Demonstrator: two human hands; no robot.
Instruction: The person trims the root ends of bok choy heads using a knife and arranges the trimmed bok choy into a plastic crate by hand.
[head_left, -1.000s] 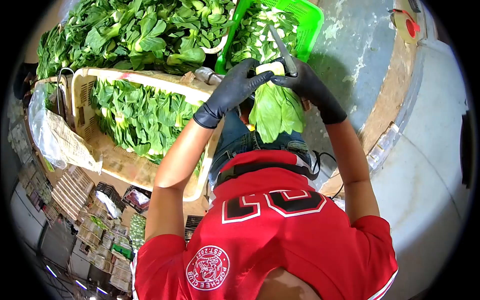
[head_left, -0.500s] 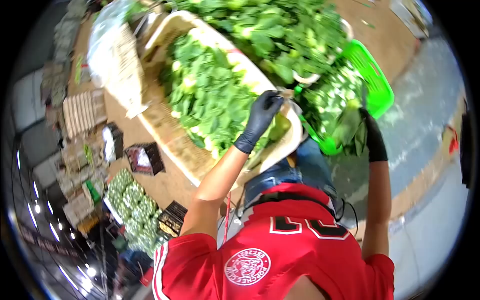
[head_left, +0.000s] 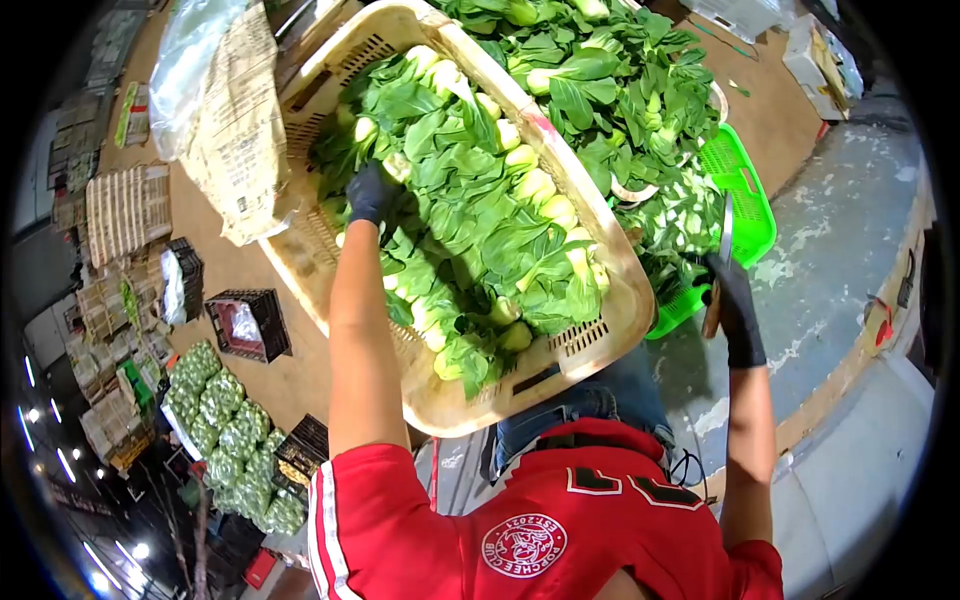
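Note:
My left hand point(head_left: 370, 194), in a black glove, reaches into the far left part of the cream crate point(head_left: 425, 405). Its fingers close around the pale base of a bok choy point(head_left: 397, 167), partly hidden among leaves. More leafy greens point(head_left: 465, 205) lie in rows in this crate. On the right, my right hand point(head_left: 735, 308), also gloved in black, grips a knife point(head_left: 727, 228) by its brown handle, blade pointing away from me. Beside the knife stands a bright green basket point(head_left: 752, 200) holding cut leaves and pale pieces point(head_left: 690, 215).
A heap of bok choy point(head_left: 605, 90) lies beyond the crate. Brown sacking point(head_left: 240, 140) and clear plastic point(head_left: 190, 75) hang at its left side. Black crates point(head_left: 250, 325) and bagged greens point(head_left: 225, 430) stand lower left. A white box point(head_left: 815, 65) is at the upper right.
My hands have separated. The bok choy held earlier has left my right hand, which keeps the knife. My left hand has moved left into the crate and closed on another. The view has swung left.

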